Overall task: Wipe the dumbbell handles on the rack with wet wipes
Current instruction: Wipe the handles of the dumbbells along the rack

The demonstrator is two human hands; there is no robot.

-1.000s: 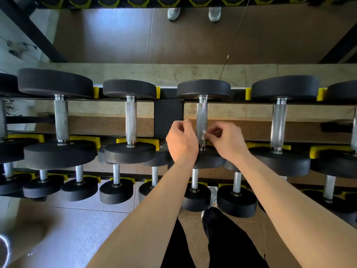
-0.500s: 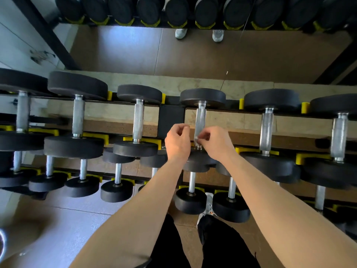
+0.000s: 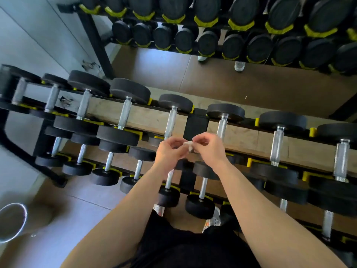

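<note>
Over the middle of the rack, my left hand and right hand both pinch the small bunched wet wipe between them, clear of every dumbbell handle. Nothing shows which handles are clean. I judge most of the row is left to do.

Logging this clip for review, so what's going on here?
A person stands over a dumbbell rack. The left hand and right hand pinch a small white wipe between them, in front of the upper row. It appears to touch no dumbbell now; one handle rises behind the left hand, another handle behind the right.
</note>
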